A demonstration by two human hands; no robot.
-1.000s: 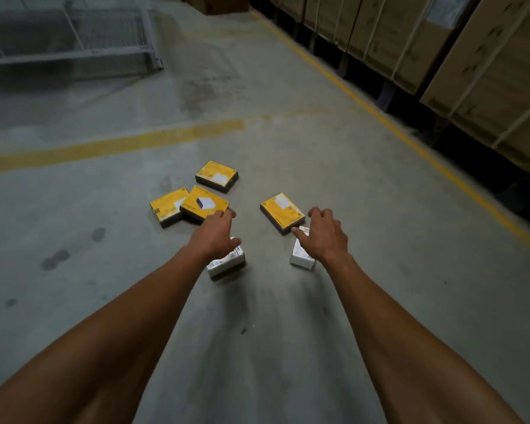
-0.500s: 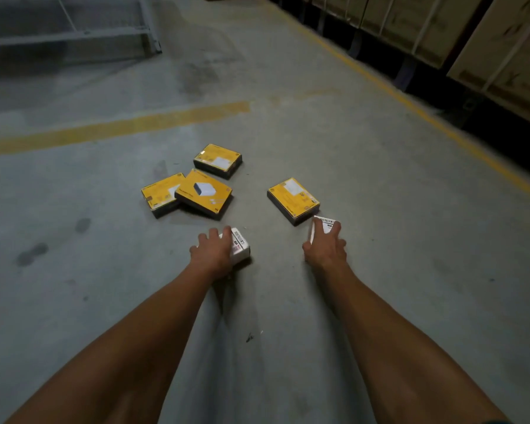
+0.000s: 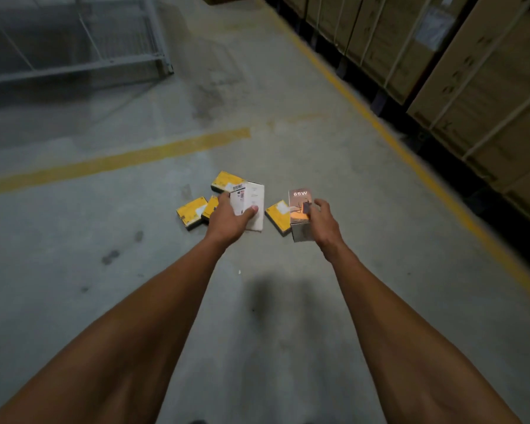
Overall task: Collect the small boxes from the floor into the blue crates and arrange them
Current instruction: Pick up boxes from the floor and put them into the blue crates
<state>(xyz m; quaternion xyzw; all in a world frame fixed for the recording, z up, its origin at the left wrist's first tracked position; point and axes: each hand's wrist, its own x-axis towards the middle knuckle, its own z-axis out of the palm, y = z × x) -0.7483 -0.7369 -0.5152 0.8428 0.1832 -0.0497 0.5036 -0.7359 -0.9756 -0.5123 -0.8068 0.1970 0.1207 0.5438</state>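
Hands (image 3: 230,220) – two, one white box (image 3: 251,206) each | yellow boxes (image 3: 192,212) – four, floored

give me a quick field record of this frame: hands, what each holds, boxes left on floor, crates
left hand: grips white box, lifted off the floor
right hand: grips 65W box, upright
yellow boxes on floor: four, partly hidden behind the hands
blue crates: none in view
surroundings: yellow floor lines, strapped cartons at right
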